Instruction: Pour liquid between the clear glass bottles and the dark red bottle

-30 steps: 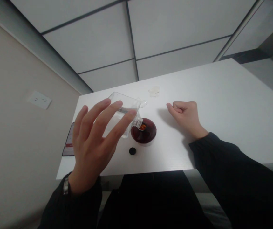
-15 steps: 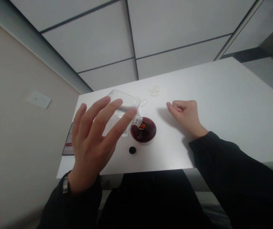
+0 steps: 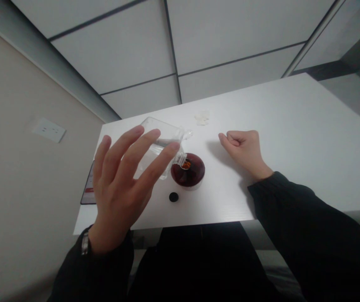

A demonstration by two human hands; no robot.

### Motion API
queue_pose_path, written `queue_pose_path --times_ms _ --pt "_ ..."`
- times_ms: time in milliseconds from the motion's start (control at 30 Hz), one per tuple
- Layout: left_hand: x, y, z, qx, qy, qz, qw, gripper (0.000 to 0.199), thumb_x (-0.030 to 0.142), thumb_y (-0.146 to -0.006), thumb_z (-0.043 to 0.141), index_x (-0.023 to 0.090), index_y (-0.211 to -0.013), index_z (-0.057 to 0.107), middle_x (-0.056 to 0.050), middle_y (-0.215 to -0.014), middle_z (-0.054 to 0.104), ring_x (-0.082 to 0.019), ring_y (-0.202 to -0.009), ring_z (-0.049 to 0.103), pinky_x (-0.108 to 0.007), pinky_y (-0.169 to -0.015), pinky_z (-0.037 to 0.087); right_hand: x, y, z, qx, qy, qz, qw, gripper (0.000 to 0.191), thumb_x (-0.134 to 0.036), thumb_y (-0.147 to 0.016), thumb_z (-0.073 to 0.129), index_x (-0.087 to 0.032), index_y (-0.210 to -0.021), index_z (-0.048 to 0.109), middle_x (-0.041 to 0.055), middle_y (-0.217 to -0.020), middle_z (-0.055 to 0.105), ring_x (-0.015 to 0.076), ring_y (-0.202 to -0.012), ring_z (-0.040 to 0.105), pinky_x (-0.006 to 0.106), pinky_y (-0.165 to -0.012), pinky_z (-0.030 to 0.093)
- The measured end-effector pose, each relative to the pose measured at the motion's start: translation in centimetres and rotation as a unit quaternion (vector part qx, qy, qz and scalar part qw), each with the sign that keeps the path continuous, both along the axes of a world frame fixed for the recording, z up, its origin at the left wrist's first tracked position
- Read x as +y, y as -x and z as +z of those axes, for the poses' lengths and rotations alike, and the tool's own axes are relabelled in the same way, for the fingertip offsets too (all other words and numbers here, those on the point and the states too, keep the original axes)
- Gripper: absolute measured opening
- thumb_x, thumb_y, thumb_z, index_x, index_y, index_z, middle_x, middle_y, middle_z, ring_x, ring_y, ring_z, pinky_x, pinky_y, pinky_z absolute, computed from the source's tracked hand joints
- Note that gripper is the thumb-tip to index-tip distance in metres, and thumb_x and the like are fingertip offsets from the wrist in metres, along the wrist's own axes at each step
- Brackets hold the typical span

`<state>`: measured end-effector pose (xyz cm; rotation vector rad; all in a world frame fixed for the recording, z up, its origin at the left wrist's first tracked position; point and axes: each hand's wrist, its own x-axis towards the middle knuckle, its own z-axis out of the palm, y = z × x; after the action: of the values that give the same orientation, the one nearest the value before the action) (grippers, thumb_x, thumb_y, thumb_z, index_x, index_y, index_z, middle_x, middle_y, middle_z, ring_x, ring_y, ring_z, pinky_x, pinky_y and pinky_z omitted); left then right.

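Observation:
My left hand [image 3: 126, 184] is wrapped round a clear plastic bottle [image 3: 164, 126], which is tilted with its neck down to the right. Liquid shows inside it. The bottle's mouth is over a round, dark red-brown glass vessel [image 3: 195, 174], where an orange patch shows by the opening. I cannot make out whether the mouth touches the vessel. A small round black cap [image 3: 174, 197] lies just in front of the vessel. To the right, my right hand [image 3: 244, 147] is curled in a fist at the table, with nothing visible in it.
The white table [image 3: 286, 147] carries everything. Some pale scraps [image 3: 202, 118] lie toward its back edge. A phone or tablet [image 3: 88, 188] sits at the left edge, partly behind my left hand. White panels [image 3: 230, 33] stand behind the table; a wall socket [image 3: 50, 130] is at left.
The whole view has shifted very slightly. Both hands and the tilted bottle keep the same positions over the table.

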<state>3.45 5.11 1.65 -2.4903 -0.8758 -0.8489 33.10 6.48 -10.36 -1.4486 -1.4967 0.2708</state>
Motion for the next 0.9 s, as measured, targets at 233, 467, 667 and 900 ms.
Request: queue_pose_path --times_ms 233,467,667,900 --pt "0.04 0.08 0.07 0.018 -0.01 0.012 1.0 0.06 0.014 -0.097 0.072 0.042 -0.149 0.062 -0.001 -0.151 0.07 -0.028 -0.146 0.063 -0.052 -0.137 0.037 -0.09 0.0 0.05 0.005 -0.004 -0.002 1.0 0.057 -0.04 -0.095 0.06 -0.024 -0.06 0.018 -0.0067 -0.054 0.016 0.01 -0.054 0.016 0.031 -0.056 0.021" --pt "0.16 0.07 -0.01 0.018 -0.011 0.006 1.0 0.065 0.01 -0.096 0.073 0.041 -0.151 0.06 -0.003 -0.15 0.071 -0.028 -0.145 0.064 -0.054 -0.136 0.036 -0.21 0.06 0.27 0.007 0.004 -0.012 1.0 0.058 -0.042 -0.094 0.06 -0.025 -0.06 0.017 -0.0059 -0.055 0.016 0.0107 -0.055 0.017 0.032 -0.056 0.022" --pt "0.06 0.07 -0.01 -0.002 0.018 -0.001 1.0 0.064 0.018 -0.098 0.073 0.047 -0.153 0.058 0.001 -0.151 0.07 -0.029 -0.147 0.062 -0.057 -0.138 0.034 -0.26 0.11 0.37 0.004 0.009 -0.016 1.0 0.058 -0.044 -0.094 0.06 -0.024 -0.059 0.017 -0.0053 -0.054 0.016 0.0107 -0.055 0.017 0.032 -0.055 0.021" --pt "-0.13 0.02 -0.05 0.015 0.018 0.013 1.0 0.066 0.019 -0.098 0.072 0.048 -0.155 0.055 0.001 -0.153 0.068 -0.028 -0.15 0.059 -0.055 -0.139 0.034 -0.21 0.11 0.46 0.007 -0.003 -0.007 1.0 0.054 -0.036 -0.092 0.059 -0.025 -0.059 0.018 -0.0055 -0.054 0.017 0.0107 -0.054 0.017 0.033 -0.055 0.021"
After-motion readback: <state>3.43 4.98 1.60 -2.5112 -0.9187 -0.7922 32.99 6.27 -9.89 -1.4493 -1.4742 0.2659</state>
